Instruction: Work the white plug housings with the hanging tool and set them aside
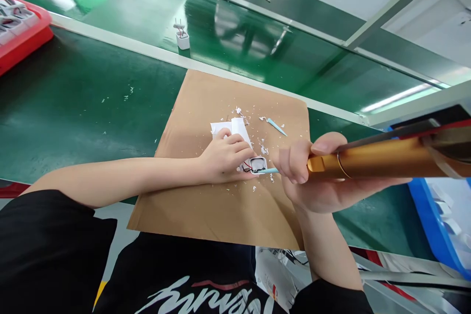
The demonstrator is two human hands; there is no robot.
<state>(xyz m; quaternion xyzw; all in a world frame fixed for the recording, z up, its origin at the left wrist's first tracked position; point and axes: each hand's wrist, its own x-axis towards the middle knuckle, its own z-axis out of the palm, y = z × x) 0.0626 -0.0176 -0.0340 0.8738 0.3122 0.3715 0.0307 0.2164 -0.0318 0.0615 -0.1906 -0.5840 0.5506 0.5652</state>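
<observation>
Head view, the only cam I've got. Step in hand, as I read it: working the open face of the small white housing w/ the pale-blue tip of the gold tool. The housing sits near the middle of the cardboard sheet on the bench, w/ red and black wires showing inside. The tip is at its right edge; touching or just short, can't tell.

Left hand: fingers curled and pressed down on the housing's left side, pinning it to the cardboard. Forearm comes in low from the left, wrist approx straight.

Right hand: wrapped tight round the front of the gold barrel, thumb laid along the top. The barrel runs back to the right, nearly level and close to the cam. Forearm rises from below, wrist bent inward.

Next move, my judgement: needs a firm pin from the left hand and fine tip control from the right-hand fingers, since the wires are right at the tip.

Around: white flakes on the cardboard, a loose blue stick, white pieces behind the left hand, a white plug part on the green belt, a red tray far left, a blue bin right.
</observation>
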